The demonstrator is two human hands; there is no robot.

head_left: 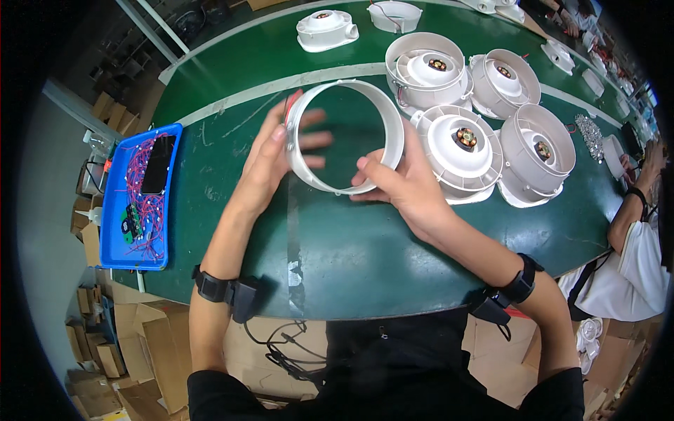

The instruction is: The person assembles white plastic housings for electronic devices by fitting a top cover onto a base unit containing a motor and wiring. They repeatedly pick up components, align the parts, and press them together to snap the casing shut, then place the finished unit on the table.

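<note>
A white plastic ring (394,133) with a short wide wall is held up above the green table, tilted so that I see through it. My right hand (404,175) grips its lower right rim, the thumb reaching over the inside. At the ring's left side is my left hand (270,151), its thumb against the outer wall. The fingers of that hand, spread and somewhat blurred, show through the opening from behind. A red wire (293,102) runs along the ring's upper left, beside my left hand. Nearest to my right hand stands a white fan housing (456,165) with an exposed copper motor.
More white housings with ring walls (537,151) crowd the right side. Another housing (324,31) and a loose ring (394,15) sit at the back. A blue tray (135,265) on the left holds wires, green boards and a phone. A co-worker's hand (653,161) works at far right.
</note>
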